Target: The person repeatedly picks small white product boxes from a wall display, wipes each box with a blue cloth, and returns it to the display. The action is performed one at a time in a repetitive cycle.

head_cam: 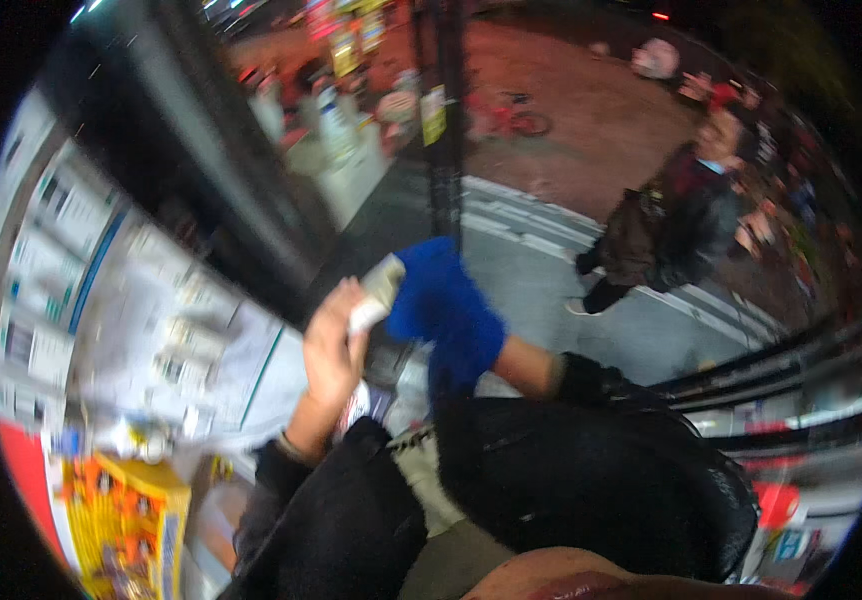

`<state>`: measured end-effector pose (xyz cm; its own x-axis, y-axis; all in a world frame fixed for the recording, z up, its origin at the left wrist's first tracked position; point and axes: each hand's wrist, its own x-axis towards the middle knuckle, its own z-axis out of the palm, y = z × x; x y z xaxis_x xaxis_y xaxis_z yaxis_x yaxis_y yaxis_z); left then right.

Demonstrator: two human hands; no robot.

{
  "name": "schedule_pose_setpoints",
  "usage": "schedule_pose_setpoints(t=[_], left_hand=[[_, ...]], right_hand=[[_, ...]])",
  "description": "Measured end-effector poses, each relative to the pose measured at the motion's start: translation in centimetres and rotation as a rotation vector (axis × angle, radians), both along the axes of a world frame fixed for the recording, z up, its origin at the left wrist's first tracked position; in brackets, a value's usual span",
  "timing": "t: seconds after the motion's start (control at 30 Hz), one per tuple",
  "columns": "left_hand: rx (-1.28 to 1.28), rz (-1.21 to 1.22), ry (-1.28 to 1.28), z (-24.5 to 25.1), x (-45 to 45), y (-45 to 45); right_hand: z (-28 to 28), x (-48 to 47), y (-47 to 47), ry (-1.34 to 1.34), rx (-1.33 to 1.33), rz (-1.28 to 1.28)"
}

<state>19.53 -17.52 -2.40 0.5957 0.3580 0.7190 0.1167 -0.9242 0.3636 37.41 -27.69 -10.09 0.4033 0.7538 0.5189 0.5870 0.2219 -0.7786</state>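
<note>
My left hand (331, 341) is raised in front of me, fingers and thumb closed on a small pale item (377, 292), whitish with a grey-beige end. Motion blur hides what exactly it is. Just to its right is a bright blue cloth (438, 300) that covers my right hand, and part of it hangs down past the wrist. Only my bare right wrist (527, 366) shows between the cloth and a black sleeve. The fingers under the cloth are hidden. The pale item's upper end meets or overlaps the cloth's left edge.
A dark door post (444, 112) stands ahead, bearing a yellow-green sticker. Beyond it, a person (682, 217) in dark clothes walks on grey paving near a red bicycle (517, 116). White shelving or posters (175, 315) and a yellow-orange display (127, 517) fill my left.
</note>
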Motion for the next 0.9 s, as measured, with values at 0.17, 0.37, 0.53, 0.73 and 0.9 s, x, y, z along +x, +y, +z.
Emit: schedule_pose_setpoints(t=[0.17, 0.37, 0.53, 0.73, 0.9], left_hand=[[-0.288, -0.128, 0.140, -1.7, 4.0, -5.0], [-0.335, -0.249, 0.330, -3.6, 8.0, -6.6], [-0.245, -0.280, 0.351, -3.8, 11.9, -9.0], [-0.129, -0.296, 0.406, -3.8, 14.2, -9.6], [-0.334, -0.252, 0.406, -3.6, 15.3, -9.4]], right_hand=[[3.9, 2.4, -4.6, -0.445, -0.016, 0.278], [5.7, 5.8, -9.4, -0.262, 0.027, 0.259], [5.5, 8.9, -10.9, -0.295, -0.069, -0.020], [5.1, 10.3, -12.3, 0.115, -0.288, -0.124], [2.2, 11.7, -10.4, 0.526, -0.021, 0.157]])
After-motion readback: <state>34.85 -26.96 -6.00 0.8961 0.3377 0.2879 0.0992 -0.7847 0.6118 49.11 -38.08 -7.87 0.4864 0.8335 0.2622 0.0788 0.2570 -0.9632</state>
